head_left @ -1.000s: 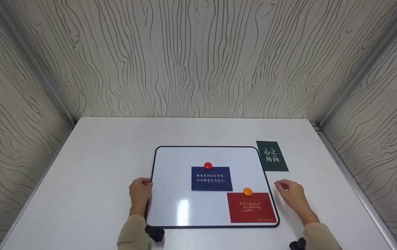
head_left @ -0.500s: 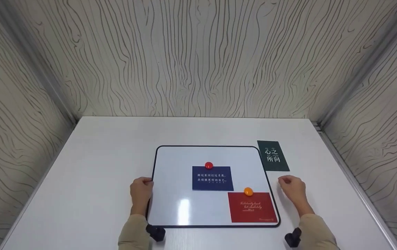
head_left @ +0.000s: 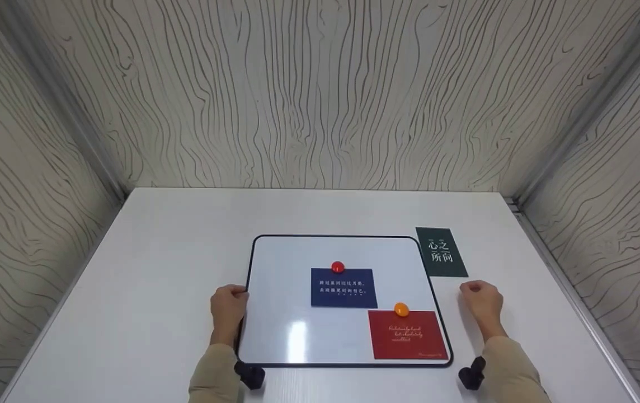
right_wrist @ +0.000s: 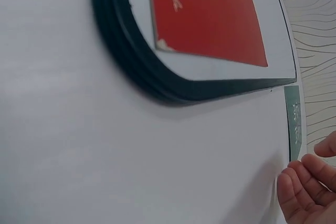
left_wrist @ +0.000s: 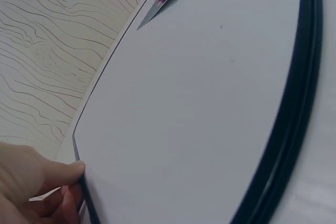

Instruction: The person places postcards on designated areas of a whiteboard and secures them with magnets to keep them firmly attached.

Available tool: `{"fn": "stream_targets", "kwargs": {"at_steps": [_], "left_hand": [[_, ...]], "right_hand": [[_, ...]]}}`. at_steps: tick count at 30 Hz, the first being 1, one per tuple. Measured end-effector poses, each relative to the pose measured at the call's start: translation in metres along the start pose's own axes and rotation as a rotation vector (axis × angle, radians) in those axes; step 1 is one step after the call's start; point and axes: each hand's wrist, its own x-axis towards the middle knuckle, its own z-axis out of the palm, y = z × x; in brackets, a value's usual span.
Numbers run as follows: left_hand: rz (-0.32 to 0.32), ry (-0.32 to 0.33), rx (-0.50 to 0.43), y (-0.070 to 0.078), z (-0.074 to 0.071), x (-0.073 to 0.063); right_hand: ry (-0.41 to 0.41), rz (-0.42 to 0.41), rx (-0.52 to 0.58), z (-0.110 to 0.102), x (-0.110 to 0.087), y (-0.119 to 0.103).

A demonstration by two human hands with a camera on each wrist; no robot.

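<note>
A whiteboard point(head_left: 281, 280) with a black frame lies on the table. My left hand point(head_left: 229, 308) grips its left edge, and in the left wrist view the thumb point(left_wrist: 68, 174) lies over the frame. A blue card point(head_left: 344, 296) with white writing sits mid-board, a red round magnet point(head_left: 338, 267) at its top edge. At the board's lower right is a red card point(head_left: 406, 347), topped by an orange magnet point(head_left: 401, 309). My right hand point(head_left: 482, 305) is right of the board, fingers loosely curled around nothing, just below a dark green card point(head_left: 442, 263).
The white table point(head_left: 146, 291) extends on both sides of the board. Wood-grain patterned walls point(head_left: 320, 101) stand behind and at both sides. A black wrist device point(head_left: 472, 374) is worn at the right sleeve, and another point(head_left: 250, 375) at the left one.
My right hand has moved rightward and slightly away from me, farther from the board's right edge. The left hand keeps its grip, and the cards and magnets stay where they were.
</note>
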Motion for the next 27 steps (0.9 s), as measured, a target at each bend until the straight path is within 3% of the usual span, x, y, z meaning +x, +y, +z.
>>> {"fn": "stream_targets", "kwargs": {"at_steps": [10, 17, 27], "left_hand": [[0.000, 0.003, 0.007, 0.000, 0.002, 0.000], [0.015, 0.027, 0.010, -0.001, 0.001, 0.000], [0.036, 0.058, 0.015, -0.001, 0.003, -0.002]], "right_hand": [[0.052, 0.050, 0.058, 0.006, 0.007, 0.001], [0.056, 0.139, 0.122, 0.011, 0.013, -0.006], [-0.005, 0.131, 0.040, 0.011, 0.025, -0.011]]}}
